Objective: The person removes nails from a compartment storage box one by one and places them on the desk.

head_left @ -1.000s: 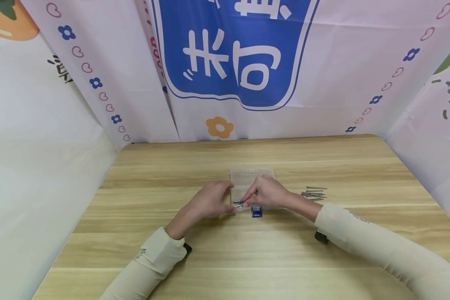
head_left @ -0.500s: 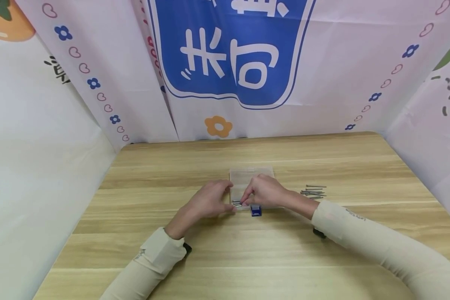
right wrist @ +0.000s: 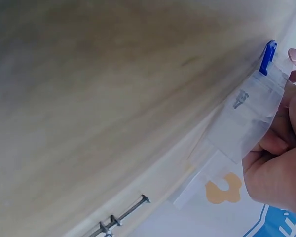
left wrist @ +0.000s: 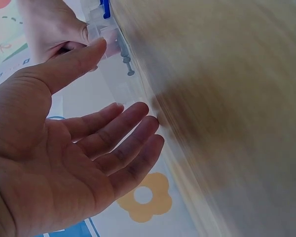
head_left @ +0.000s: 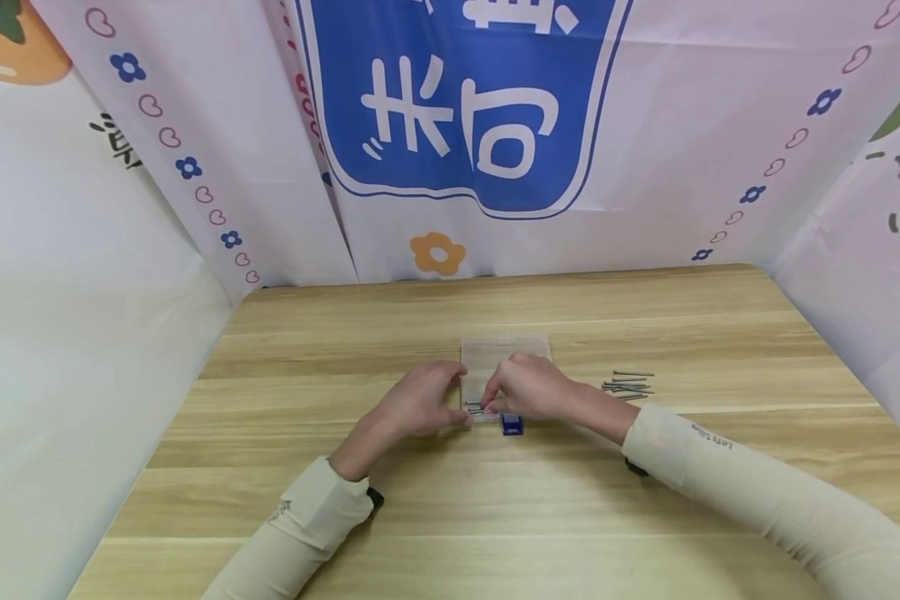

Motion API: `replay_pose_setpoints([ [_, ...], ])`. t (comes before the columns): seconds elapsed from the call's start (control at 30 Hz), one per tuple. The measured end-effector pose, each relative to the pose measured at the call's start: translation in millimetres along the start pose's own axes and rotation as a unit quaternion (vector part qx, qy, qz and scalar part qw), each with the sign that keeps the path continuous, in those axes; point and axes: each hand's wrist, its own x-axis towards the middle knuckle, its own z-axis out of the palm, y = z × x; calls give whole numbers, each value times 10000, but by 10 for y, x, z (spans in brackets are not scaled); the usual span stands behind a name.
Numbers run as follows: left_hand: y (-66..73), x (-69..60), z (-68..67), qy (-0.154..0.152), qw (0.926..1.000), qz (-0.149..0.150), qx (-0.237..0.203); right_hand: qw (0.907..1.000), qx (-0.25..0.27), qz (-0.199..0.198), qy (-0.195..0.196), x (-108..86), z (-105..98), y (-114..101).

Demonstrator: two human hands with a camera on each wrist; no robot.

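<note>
A clear plastic box (head_left: 486, 367) with a blue latch (head_left: 512, 425) lies at the middle of the table. Several metal nails (head_left: 473, 404) lie in its near left corner, their heads visible in the left wrist view. My left hand (head_left: 420, 400) is at the box's left side, thumb by the near corner and fingers loosely spread. Reaching into the box from the right, my right hand (head_left: 532, 385) pinches a nail between thumb and index finger, though the fingertips partly hide it. In the right wrist view the curled right fingers (right wrist: 274, 143) stand behind the box wall.
A loose pile of nails (head_left: 627, 386) lies on the wooden table (head_left: 450, 517) to the right of the box. Printed white cloth (head_left: 667, 167) hangs behind the table and along both sides.
The right fingertips stay over the box's near left corner and shift only slightly among the nails. The left hand keeps its place at the box's side.
</note>
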Motion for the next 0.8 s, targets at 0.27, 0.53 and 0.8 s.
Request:
replay_pose_setpoints([
  [0.27,3,-6,-12,15,10000,34,-50,9999,-13,-105,-95,-16,-24,-18],
  [0.53,-7,-16,-14,-12,9999,28,-101,9991,186,-316,-202,-6,-18,24],
  [0.8,-25,-5,-9,-67,9997,193,-146,9983,294,-435,-246,14,-41,45],
])
